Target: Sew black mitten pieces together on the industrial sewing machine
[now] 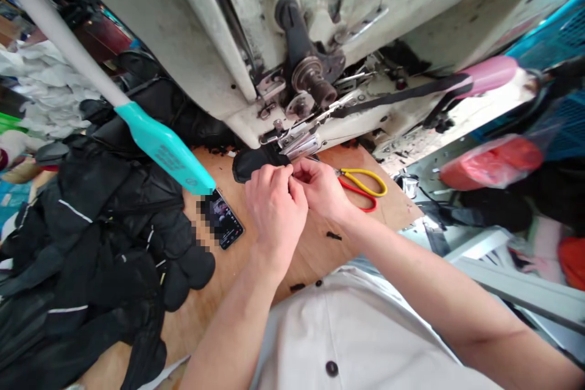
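Note:
A sewing machine (pixel 214 42) with a pale, stained body stands in front of me. Under its metal foot and guide parts (pixel 304 143) lies a black fabric piece (pixel 256 161) with a rounded end. My left hand (pixel 276 207) is closed at the near edge of this fabric, fingers curled over it. Beside it, almost touching, my right hand (pixel 320 186) is closed with thumb and forefinger pinched together; what sits between those fingertips is hidden. Scissors with yellow and red handles (pixel 365 186) lie just to the right of my right hand.
A phone (pixel 223 219) lies on the wooden table (pixel 320 256), left of my hands. A turquoise-ended lamp arm (pixel 164 146) reaches over it. Black garment pieces (pixel 91 244) are heaped at left. Black scraps (pixel 333 236) lie near me. A bagged red bundle (pixel 491 161) is at right.

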`<state>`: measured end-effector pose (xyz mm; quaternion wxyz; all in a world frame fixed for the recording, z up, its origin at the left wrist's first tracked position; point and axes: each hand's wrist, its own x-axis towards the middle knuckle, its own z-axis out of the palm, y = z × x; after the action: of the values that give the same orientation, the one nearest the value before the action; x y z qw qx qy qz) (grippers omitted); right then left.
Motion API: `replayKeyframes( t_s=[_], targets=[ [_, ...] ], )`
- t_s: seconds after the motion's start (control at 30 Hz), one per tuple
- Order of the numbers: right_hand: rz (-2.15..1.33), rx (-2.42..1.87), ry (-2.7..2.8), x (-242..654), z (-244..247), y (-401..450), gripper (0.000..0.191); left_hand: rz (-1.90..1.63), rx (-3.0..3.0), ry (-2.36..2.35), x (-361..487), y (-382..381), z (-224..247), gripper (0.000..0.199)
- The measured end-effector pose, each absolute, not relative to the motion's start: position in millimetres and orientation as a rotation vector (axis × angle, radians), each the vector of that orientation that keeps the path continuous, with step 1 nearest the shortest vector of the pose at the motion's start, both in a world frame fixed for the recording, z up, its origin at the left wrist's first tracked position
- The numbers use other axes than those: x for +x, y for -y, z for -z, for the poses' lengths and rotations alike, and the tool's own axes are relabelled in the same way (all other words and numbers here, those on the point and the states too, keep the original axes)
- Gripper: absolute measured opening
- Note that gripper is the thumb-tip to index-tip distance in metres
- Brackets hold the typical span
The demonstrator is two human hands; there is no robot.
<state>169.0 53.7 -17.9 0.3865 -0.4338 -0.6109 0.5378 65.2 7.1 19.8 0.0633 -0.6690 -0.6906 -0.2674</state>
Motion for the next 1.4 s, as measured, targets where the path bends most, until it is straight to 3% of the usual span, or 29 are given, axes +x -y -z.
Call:
replayKeyframes(
  t_s=[0.13, 0.33, 0.6, 0.87, 1.03, 1.23, 1.4],
  targets=[
    [-1.280, -1.151, 1.642, 166, 13, -65, 0.008, 0.855, -1.989, 2.127, 63, -10, -22, 0.029],
    [-1.217, -1.199, 1.568, 157, 17, -61, 0.006, 0.710, -1.964, 2.075, 57, 11, -5, 0.062],
    [-1.192, -1.134, 1.508, 154, 30, -49, 0.005, 0.893, -2.072, 1.963, 50, 14, -8, 0.032],
    [-1.165, -1.214, 1.594, 164, 3, -68, 0.005, 0.652, -2.173, 2.130, 49, -8, -37, 0.037],
    [-1.158, -1.205, 1.417, 149, 15, -56, 0.006, 0.555, -2.275, 2.314, 39, -4, -48, 0.050],
    [-1.035, -1.204, 1.441, 134, 39, -42, 0.008, 0.505, -2.178, 2.327, 37, -1, -54, 0.042],
    [-1.070, -1.146, 1.480, 148, 28, -51, 0.001, 0.247, -2.222, 2.225, 41, -7, -60, 0.041]
  ],
)
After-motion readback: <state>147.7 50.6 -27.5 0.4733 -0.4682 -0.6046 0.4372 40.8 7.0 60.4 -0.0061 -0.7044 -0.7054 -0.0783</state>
